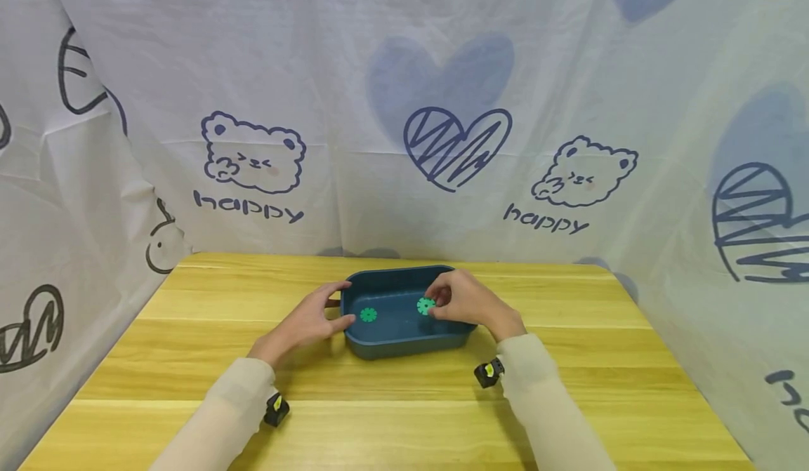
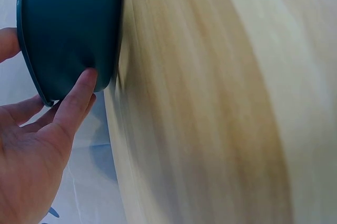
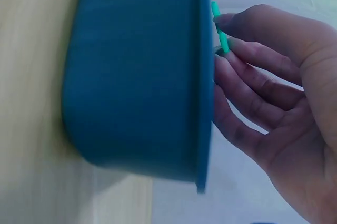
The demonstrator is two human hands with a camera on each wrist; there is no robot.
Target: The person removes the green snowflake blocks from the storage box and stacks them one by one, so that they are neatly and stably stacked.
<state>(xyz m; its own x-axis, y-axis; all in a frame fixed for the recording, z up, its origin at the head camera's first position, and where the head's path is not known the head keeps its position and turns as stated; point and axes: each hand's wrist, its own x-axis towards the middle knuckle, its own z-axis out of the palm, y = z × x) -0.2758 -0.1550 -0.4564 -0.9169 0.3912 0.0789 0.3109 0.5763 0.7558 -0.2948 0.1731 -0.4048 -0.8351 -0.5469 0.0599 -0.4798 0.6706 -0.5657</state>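
A dark teal plastic bin [image 1: 404,349] with rounded corners stands on the table, also seen as a bin wall [image 2: 68,24] in the left wrist view. At its left end my left hand [image 1: 311,316] grips the wall, with some fingers against the outside and the thumb at the rim. My right hand [image 1: 466,298] is over the bin's right part, pinching a green notched disc [image 1: 425,306] between thumb and fingers. In the right wrist view this held disc [image 3: 220,27] appears edge-on, just above the rim. Another green notched disc [image 1: 369,315] lies inside the bin, towards the left.
The bin rests on a yellow wood-grain table [image 1: 379,429], near its far edge. A white cloth [image 1: 354,176] printed with bears and hearts hangs behind and along the sides. A small black camera [image 1: 276,410] is strapped on the left wrist, and another camera [image 1: 489,372] on the right.
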